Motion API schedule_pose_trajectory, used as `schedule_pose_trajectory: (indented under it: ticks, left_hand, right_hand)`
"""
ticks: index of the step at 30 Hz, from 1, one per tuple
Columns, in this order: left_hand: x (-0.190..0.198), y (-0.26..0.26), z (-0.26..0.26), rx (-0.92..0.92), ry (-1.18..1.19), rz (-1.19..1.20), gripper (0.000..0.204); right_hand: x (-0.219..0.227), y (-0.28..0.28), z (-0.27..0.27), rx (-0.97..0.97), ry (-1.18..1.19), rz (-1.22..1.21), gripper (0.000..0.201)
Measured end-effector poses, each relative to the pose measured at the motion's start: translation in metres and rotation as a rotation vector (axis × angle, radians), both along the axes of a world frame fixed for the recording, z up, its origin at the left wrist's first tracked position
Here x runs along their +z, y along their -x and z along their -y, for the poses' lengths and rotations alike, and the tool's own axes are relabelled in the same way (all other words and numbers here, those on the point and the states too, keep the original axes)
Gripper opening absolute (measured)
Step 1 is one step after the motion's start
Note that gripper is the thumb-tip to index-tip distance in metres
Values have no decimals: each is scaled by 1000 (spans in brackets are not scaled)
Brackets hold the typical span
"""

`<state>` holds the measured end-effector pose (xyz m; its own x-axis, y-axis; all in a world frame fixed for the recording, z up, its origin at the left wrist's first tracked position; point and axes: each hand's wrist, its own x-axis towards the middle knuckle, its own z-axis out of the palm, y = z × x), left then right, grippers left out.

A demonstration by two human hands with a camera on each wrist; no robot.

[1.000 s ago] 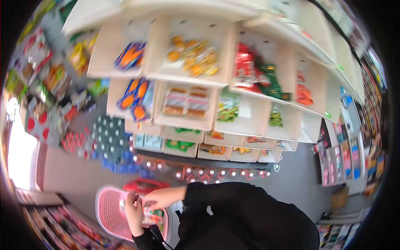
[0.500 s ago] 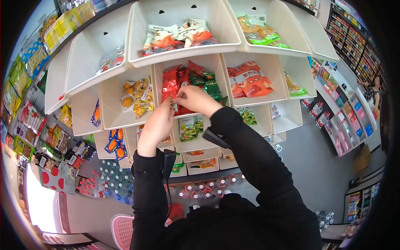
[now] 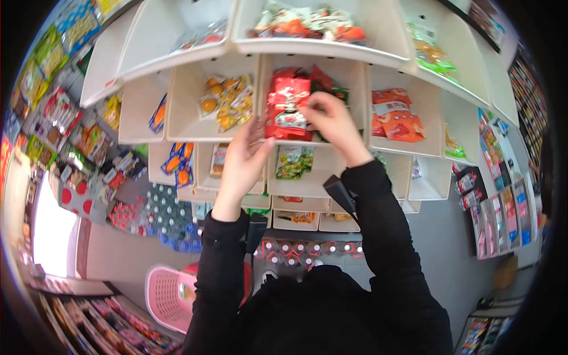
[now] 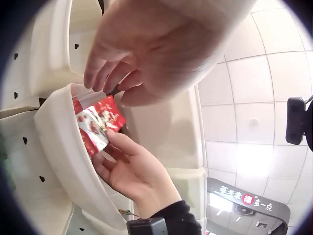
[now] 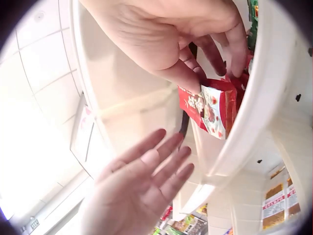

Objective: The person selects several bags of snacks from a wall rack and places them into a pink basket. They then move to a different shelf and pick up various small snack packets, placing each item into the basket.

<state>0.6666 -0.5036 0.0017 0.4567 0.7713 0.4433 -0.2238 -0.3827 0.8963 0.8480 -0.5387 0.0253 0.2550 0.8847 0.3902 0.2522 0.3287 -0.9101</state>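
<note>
My right hand [image 3: 335,123] pinches the edge of a red-and-white snack packet [image 3: 290,104] above a bin of red and green packets. The right wrist view shows the packet [image 5: 211,108] between the thumb and fingers of my right hand [image 5: 181,41]. Just left of the packet, my left hand [image 3: 243,163] holds nothing, its fingers relaxed and spread. In the left wrist view my right hand [image 4: 134,171] grips the packet [image 4: 100,123] from below, while my left hand [image 4: 161,49] is apart from it.
Neighbouring bins hold yellow-wrapped sweets [image 3: 234,109] and orange-red bags [image 3: 396,115]. Further bins stand above and below. A pink basket [image 3: 165,296] is on the floor at lower left, and bottles [image 3: 290,253] line the foot of the shelf.
From over the pink basket, both hands have come up to the bins. The red packet now shows raised in my right hand, and my left hand has parted from the right.
</note>
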Motion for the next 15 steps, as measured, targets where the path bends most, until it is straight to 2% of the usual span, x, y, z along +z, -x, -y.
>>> schedule_pose_trajectory:
  ticks: [1,2,4,8,11,12,13,14,15]
  left_hand:
    - [0,6,5,-34,99,49,48]
    - [-1,13,10,9,121,53,48]
    - [-9,35,19,-183,289,196,44]
    - [-60,109,46,-100,474,183,32]
    - [-129,181,85,135,669,156,29]
    - [-150,205,96,200,729,136,27]
    - [-166,228,113,305,711,102,26]
    - [-186,252,128,387,760,51,26]
    - [-212,272,147,488,808,69,25]
  right_hand:
    - [8,12,12,120,20,-190,8]
    - [10,25,21,187,61,-248,7]
    - [-3,48,28,357,133,-260,6]
    - [-63,121,23,569,284,-225,8]
    - [-134,190,22,721,408,-179,10]
    - [-161,218,27,749,503,-266,16]
    - [-183,245,35,742,665,-254,22]
    - [-234,272,42,716,545,-133,25]
    - [-254,297,52,769,620,-40,28]
